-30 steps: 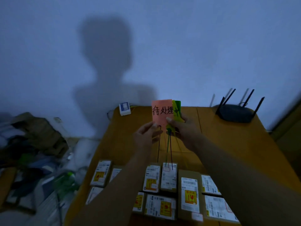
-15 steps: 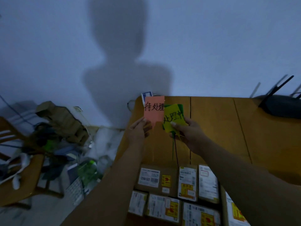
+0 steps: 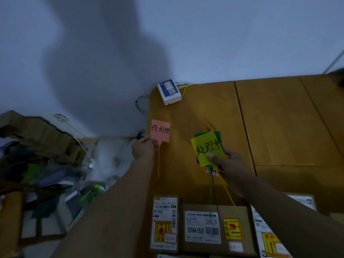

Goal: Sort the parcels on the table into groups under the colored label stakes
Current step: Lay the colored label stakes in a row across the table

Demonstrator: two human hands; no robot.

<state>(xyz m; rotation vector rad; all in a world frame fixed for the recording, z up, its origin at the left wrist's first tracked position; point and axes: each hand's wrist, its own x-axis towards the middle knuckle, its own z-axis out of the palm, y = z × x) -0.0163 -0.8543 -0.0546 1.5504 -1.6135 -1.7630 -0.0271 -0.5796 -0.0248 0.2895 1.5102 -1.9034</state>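
My left hand (image 3: 143, 150) pinches the lower edge of a pink label stake (image 3: 160, 130) with black handwriting, held near the left edge of the wooden table (image 3: 279, 118). My right hand (image 3: 226, 165) grips a fanned bundle of label stakes (image 3: 208, 148): a yellow card with handwriting on top, green and blue cards behind, thin stems hanging down. Several cardboard parcels (image 3: 214, 229) with white and yellow labels lie at the near edge, a narrow one (image 3: 164, 222) leftmost. My forearms cover part of them.
A small white device (image 3: 169, 92) with a yellow cable sits at the table's far left corner by the wall. Left of the table, the floor holds a pile of clutter and cardboard (image 3: 37, 146). A dark object (image 3: 338, 75) peeks in at the far right.
The pink stake in my left hand has moved left, away from the bundle in my right hand. The view has dropped and shifted, so the parcels look closer.
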